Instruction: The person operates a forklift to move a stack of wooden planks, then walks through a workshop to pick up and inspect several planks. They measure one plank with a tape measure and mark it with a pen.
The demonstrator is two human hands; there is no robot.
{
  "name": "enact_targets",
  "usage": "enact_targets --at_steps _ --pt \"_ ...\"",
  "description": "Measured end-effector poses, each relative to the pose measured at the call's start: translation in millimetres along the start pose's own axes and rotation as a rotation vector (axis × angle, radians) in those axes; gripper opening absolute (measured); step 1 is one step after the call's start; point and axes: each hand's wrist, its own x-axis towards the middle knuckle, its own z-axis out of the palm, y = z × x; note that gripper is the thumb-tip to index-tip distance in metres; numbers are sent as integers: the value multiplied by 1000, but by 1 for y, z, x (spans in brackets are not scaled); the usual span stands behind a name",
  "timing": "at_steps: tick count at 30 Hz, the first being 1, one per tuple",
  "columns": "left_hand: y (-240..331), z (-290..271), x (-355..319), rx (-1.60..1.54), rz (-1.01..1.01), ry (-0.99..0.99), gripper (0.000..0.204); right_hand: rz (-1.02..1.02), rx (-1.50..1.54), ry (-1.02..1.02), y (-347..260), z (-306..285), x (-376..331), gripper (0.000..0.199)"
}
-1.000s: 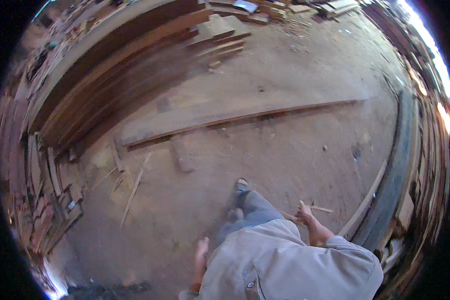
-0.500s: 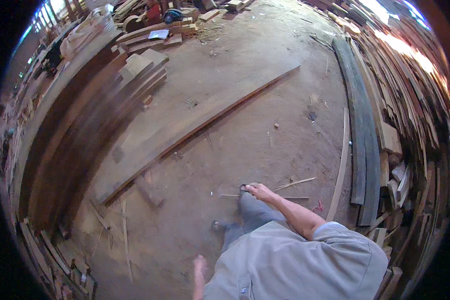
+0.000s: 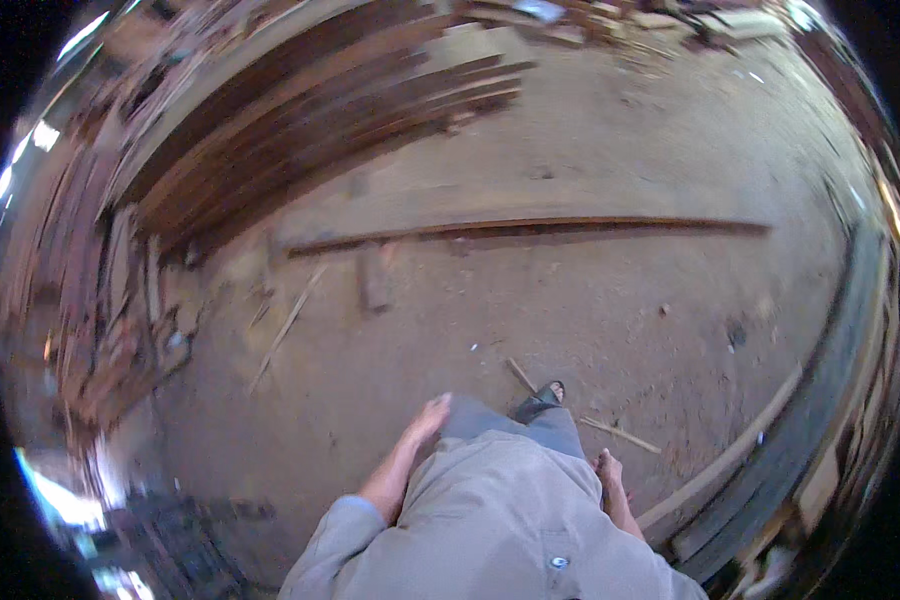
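My left hand (image 3: 428, 418) hangs beside my left thigh, slightly blurred, its fingers loosely stretched and nothing seen in them. Low by my right hip is my right hand (image 3: 611, 470); its fingers look curled, and whether anything is inside them is hidden. Neither hand touches the timber. Ahead of me a long wide board (image 3: 530, 205) lies across the dirt floor, its reddish-brown near edge facing me. A short wood block (image 3: 375, 280) sits by its left part. One sandalled foot (image 3: 554, 391) shows in front of my right leg, near a thin stick (image 3: 620, 435).
A stack of thick brown beams (image 3: 310, 110) fills the far left. Long grey planks (image 3: 770, 490) line the right side, with a narrow pale strip (image 3: 725, 455) along them. Another thin stick (image 3: 288, 325) lies on the floor (image 3: 450, 310) to the left. Scrap wood stands at the left rim.
My view has swung left, so the board now lies nearly level across it and the beam stack sits nearer the middle. My right hand has dropped back to my hip; my left has come forward.
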Motion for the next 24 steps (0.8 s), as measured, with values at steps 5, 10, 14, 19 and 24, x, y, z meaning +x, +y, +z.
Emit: enact_targets --at_steps 5,10,14,19,24 --pt "30 41 3 382 264 318 50 -57 -252 -40 -60 -12 16 33" --pt "-2 30 19 188 48 399 46 -49 -258 -52 -150 21 33 34" --pt "-29 15 40 269 -67 403 45 -155 -256 -64 -219 59 48 40" --pt "11 -16 103 309 -143 84 49 -138 -327 -56 -291 124 58 45" --pt "42 -47 209 53 233 237 57 -245 -571 -186 -358 236 31 46"
